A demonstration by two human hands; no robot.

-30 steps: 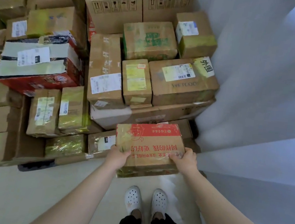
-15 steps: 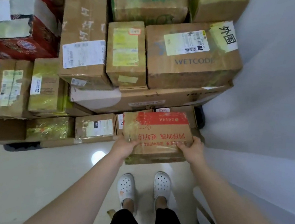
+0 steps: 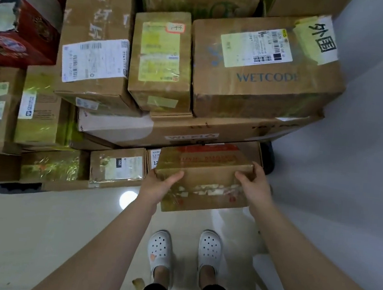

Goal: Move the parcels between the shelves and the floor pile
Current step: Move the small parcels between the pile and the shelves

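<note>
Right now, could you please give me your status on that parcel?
Left hand and right hand grip the red-topped parcel by its ends. Parcel low near the floor. Long flat box close above its far edge.

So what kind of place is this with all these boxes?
Probably a parcel storeroom or pickup depot. Taped cardboard boxes like the WETCODE box are piled high, many bear a shipping label, and the left hand and right hand hold another parcel.

The parcel (image 3: 204, 187) nearest the feet is brown cardboard wrapped in glossy, crinkled clear tape (image 3: 177, 201). The big box (image 3: 262, 98) above it is matt cardboard with smooth paper labels (image 3: 256, 48). The floor (image 3: 32, 234) is polished and reflective. The clogs (image 3: 159, 248) look like matt white plastic.
</note>
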